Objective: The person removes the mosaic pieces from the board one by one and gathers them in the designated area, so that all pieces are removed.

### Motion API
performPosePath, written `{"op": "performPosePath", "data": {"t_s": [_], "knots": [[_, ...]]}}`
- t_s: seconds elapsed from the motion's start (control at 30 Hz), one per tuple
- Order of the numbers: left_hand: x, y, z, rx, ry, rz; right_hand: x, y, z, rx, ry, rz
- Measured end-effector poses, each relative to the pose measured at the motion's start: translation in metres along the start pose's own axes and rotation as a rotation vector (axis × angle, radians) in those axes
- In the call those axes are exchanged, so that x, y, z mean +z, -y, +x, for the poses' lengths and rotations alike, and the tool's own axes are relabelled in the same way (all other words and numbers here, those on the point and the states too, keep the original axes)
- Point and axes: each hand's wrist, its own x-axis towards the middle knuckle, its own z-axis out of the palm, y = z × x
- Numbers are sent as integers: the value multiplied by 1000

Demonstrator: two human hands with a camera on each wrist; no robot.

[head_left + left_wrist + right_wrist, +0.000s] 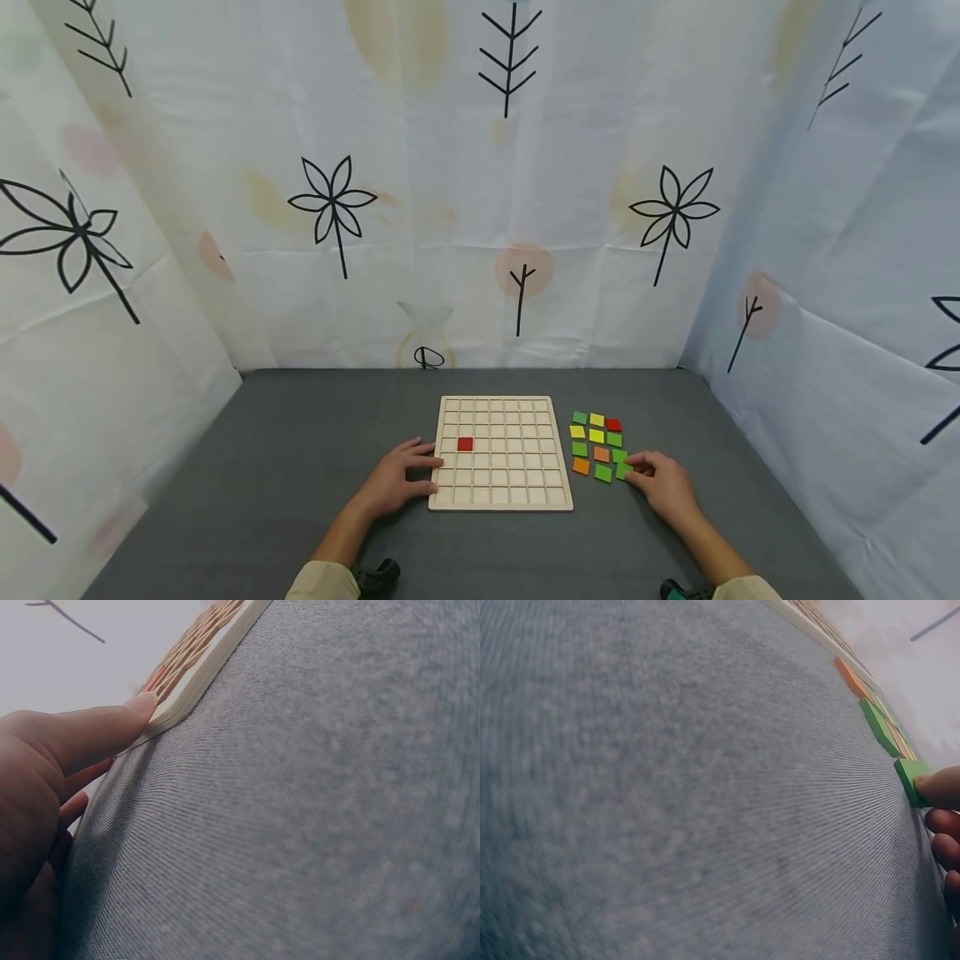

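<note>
A pale wooden grid board (501, 505) lies on the grey table, with one red square tile (465, 444) in a cell toward its left side. My left hand (393, 477) rests against the board's left edge, its thumb tip touching the rim (193, 696) near the corner. To the right of the board, several green, yellow, orange and red square tiles sit in loose rows. My right hand (665, 486) pinches the green tile (622, 472) at the near right of that group. In the right wrist view the thumb is on this green tile (909, 780); the index fingertip's contact is hidden.
Nearby tiles stand close to the right hand: a green tile (603, 473), an orange tile (581, 467) and another green tile (619, 457). Grey cloth (315, 433) covers the table. Patterned white curtains (450, 208) hang at its back and both sides.
</note>
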Motion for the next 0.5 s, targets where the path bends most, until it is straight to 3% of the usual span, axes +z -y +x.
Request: {"op": "performPosePath", "data": {"t_s": [0.5], "knots": [[0,-1,1,-13,1,-2,3,0,4,-3,-18,-40]]}}
